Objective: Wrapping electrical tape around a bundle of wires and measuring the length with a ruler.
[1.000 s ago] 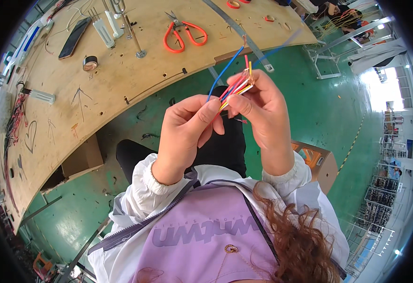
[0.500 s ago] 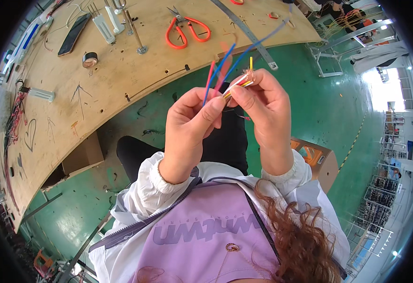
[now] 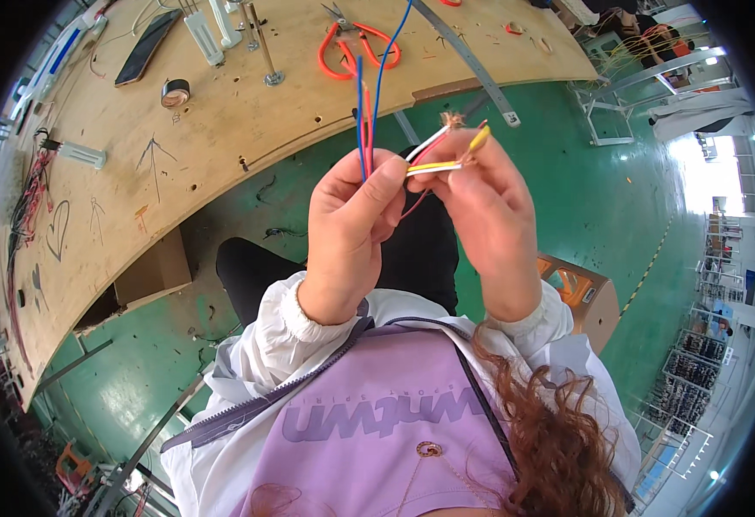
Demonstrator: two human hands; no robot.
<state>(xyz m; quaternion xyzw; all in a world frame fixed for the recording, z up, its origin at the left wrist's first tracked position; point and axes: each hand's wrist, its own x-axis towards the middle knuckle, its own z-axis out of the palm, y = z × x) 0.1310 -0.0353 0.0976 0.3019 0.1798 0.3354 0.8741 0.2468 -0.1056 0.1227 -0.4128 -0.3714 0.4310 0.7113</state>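
Observation:
My left hand pinches a bundle of thin wires. Out of its grip, blue wires and a red wire stick up on the far side. White and yellow wires run from that pinch to the right, across to my right hand. The fingers of the right hand are closed around the ends of these wires. Frayed bare copper strands show at the tip of a white wire, above the right fingers. A short yellow end pokes up beside the index finger.
On the curved wooden table lie red-handled pliers, a metal ruler, a roll of black tape and a phone. Metal posts stand near them. A cardboard box is at my right, above the green floor.
My right hand has lowered slightly and turned, and the white and yellow wires have spread apart. The blue and red wires now stand more upright. The view has shifted a little.

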